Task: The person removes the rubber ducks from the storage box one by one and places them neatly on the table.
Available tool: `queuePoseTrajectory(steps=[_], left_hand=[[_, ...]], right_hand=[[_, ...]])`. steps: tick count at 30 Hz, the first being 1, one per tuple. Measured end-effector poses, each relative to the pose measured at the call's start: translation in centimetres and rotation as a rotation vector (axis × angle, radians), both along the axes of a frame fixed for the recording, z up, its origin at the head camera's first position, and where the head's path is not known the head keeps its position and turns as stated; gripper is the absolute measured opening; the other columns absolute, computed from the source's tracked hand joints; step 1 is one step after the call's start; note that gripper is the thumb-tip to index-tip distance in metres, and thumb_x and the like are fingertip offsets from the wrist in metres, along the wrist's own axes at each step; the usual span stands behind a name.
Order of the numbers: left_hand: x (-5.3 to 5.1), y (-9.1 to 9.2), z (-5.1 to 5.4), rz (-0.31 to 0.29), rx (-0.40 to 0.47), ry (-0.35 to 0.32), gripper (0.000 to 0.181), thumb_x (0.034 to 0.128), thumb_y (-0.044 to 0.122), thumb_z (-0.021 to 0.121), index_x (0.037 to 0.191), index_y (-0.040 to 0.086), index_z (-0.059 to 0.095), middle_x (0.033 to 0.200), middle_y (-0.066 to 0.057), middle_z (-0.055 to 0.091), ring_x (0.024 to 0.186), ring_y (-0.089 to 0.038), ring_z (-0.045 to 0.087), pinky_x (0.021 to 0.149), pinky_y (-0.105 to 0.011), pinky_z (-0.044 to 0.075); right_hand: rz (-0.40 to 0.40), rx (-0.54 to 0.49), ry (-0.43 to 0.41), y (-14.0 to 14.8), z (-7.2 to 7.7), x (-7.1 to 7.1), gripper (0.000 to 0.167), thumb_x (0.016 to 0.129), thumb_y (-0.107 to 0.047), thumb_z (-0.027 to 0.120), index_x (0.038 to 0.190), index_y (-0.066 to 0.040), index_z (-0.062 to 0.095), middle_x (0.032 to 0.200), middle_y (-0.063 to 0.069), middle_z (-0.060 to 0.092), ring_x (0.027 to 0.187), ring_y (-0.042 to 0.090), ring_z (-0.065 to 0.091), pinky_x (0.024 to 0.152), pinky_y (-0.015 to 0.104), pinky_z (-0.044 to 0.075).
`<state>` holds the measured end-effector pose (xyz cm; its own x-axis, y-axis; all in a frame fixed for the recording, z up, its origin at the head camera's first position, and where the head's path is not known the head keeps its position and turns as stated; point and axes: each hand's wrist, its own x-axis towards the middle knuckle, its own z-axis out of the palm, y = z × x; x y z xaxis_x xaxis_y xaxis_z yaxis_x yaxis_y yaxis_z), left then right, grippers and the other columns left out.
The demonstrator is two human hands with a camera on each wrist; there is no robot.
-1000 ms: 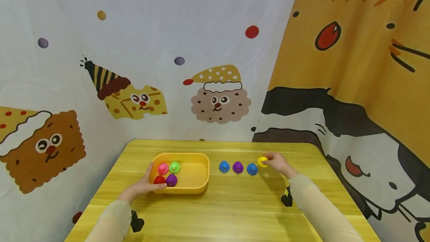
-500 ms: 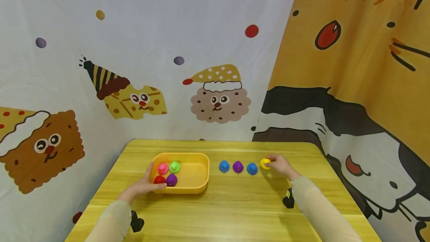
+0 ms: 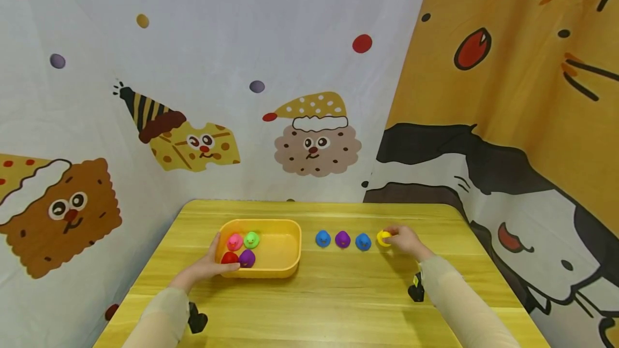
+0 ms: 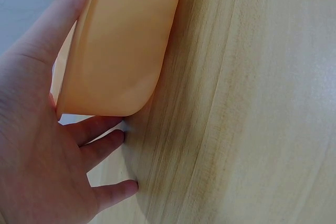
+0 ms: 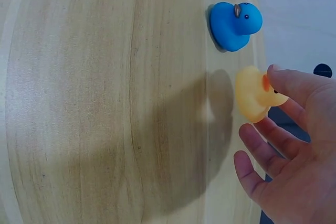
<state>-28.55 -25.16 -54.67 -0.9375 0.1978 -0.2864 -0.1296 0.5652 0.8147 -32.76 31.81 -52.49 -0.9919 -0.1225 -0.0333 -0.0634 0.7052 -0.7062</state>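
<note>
At the end of a row of toy ducks, my right hand point(image 3: 405, 240) pinches a yellow rubber duck point(image 5: 252, 95) between thumb and fingers. A shadow beside that duck in the right wrist view suggests it is slightly off the table. Left of it, in line, stand a blue duck point(image 3: 363, 242), a purple duck point(image 3: 343, 239) and another blue duck point(image 3: 323, 238). My left hand point(image 3: 205, 266) holds the near left corner of an orange-yellow plastic tray point(image 3: 290, 270), thumb along the rim and fingers outside the wall. Inside sit pink point(image 3: 235, 242), green point(image 3: 251, 240), red point(image 3: 229, 258) and purple ducks point(image 3: 247, 259).
Everything stands on a wooden table point(image 3: 309, 310) with rounded far corners. Directly behind its far edge hangs a cartoon-printed cloth point(image 3: 309, 42), which also runs along both sides. The tray's right half shows bare floor.
My right hand has brought the yellow duck lower and slightly to the right, and the duck has turned more upright. The left hand, tray and other ducks stay put.
</note>
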Motion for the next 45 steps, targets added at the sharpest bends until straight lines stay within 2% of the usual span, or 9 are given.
queuePoseTrajectory(steps=[16, 22, 29, 45], left_hand=[[-0.28, -0.17, -0.46, -0.005, -0.001, 0.001, 0.127, 0.0790, 0.045, 0.077, 0.151, 0.008, -0.021, 0.156, -0.029, -0.013, 0.140, -0.053, -0.002, 0.109, -0.066, 0.003], [-0.26, -0.16, -0.52, -0.006, -0.004, 0.014, 0.127, 0.0796, 0.044, 0.077, 0.151, 0.007, -0.021, 0.156, -0.029, -0.012, 0.140, -0.053, 0.000, 0.109, -0.065, 0.002], [-0.02, -0.04, -0.21, -0.006, 0.007, 0.010, 0.127, 0.0795, 0.043, 0.077, 0.150, 0.007, -0.022, 0.156, -0.029, -0.013, 0.140, -0.053, -0.001, 0.109, -0.065, 0.002], [0.15, 0.02, 0.20, -0.001, -0.008, -0.009, 0.126, 0.0802, 0.044, 0.076, 0.151, 0.009, -0.022, 0.156, -0.028, -0.013, 0.140, -0.053, -0.001, 0.108, -0.066, 0.003]], right_hand=[[0.032, 0.012, 0.003, 0.20, -0.50, 0.36, 0.040, 0.091, -0.013, 0.064, 0.123, 0.012, 0.059, 0.120, 0.031, 0.058, 0.110, 0.047, 0.053, 0.088, 0.050, 0.049], [0.003, 0.005, -0.012, -0.20, -0.30, 0.53, 0.039, 0.091, -0.009, 0.065, 0.122, 0.012, 0.059, 0.118, 0.028, 0.060, 0.107, 0.041, 0.056, 0.087, 0.048, 0.050], [0.011, 0.006, -0.009, -0.28, -0.26, 0.62, 0.039, 0.090, -0.008, 0.066, 0.122, 0.014, 0.058, 0.118, 0.029, 0.060, 0.105, 0.040, 0.057, 0.087, 0.048, 0.050], [-0.004, -0.012, -0.029, -0.10, -0.77, 0.60, 0.038, 0.089, -0.005, 0.067, 0.120, 0.015, 0.058, 0.112, 0.026, 0.063, 0.094, 0.029, 0.060, 0.081, 0.042, 0.051]])
